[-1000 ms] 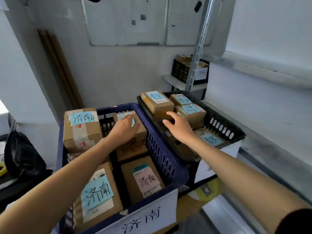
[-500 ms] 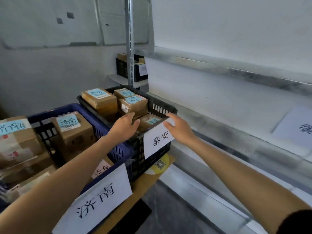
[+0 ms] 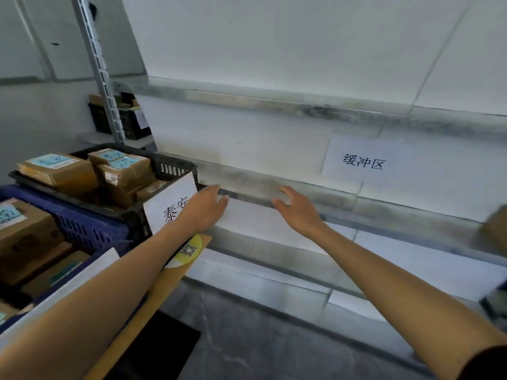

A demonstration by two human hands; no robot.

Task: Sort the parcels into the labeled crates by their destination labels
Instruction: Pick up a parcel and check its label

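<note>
A black crate (image 3: 175, 167) with a white paper label holds several brown parcels (image 3: 59, 170) with blue notes. Left of it a blue crate (image 3: 82, 226) holds more parcels (image 3: 24, 234). My left hand (image 3: 204, 208) hangs in front of the black crate's label, fingers straight and holding nothing. My right hand (image 3: 297, 211) is to its right, over the white shelf (image 3: 274, 223), fingers relaxed and empty. Another brown parcel (image 3: 495, 233) shows blurred at the right edge on the shelf.
A paper sign (image 3: 362, 160) hangs on the wall above the shelf. A metal upright (image 3: 101, 75) rises behind the black crate, with another dark crate (image 3: 123, 120) on a far shelf. The crates stand on a wooden surface (image 3: 153, 294) bearing a yellow sticker (image 3: 188, 250); grey floor (image 3: 247, 338) lies below.
The view has swung to the right, away from the crates. Both hands have left the crates and moved right in front of the white shelf, holding nothing.
</note>
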